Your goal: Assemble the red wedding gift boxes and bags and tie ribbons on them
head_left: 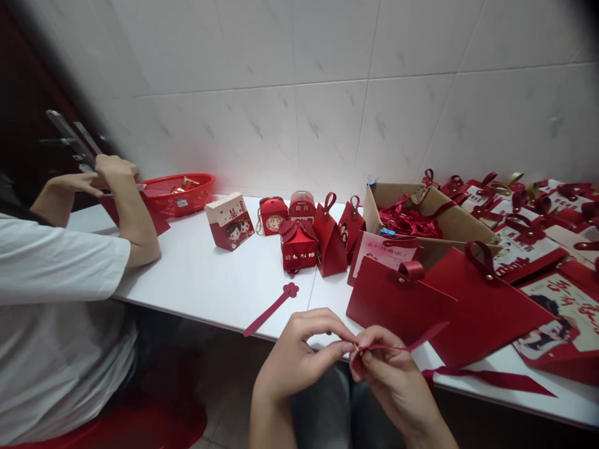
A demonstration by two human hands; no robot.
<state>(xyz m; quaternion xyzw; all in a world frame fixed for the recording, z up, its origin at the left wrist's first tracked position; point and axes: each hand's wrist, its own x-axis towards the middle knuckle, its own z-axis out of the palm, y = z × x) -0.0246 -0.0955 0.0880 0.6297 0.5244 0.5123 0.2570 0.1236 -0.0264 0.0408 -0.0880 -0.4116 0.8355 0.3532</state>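
Above my lap, at the table's front edge, my two hands meet. My right hand (392, 369) is closed on a thin dark-red strap (428, 335), whose free end sticks out to the right. The thumb and forefinger of my left hand (302, 352) pinch a tiny gold-coloured metal piece (357, 347) at the strap's other end; its exact shape is too small to tell. A similar strap with a flower-shaped end (271, 309) lies flat on the white table (201, 277) to the left. Close behind my right hand stands a red gift bag (395, 296) with a looped handle.
Small red gift boxes (299, 246) stand mid-table. An open cardboard box (461, 234) holds red ribbons. Several finished-looking bags (524, 249) crowd the right, and a red ribbon (500, 379) lies in front. At left, a co-worker's arm (135, 224) is near a red basket (187, 201).
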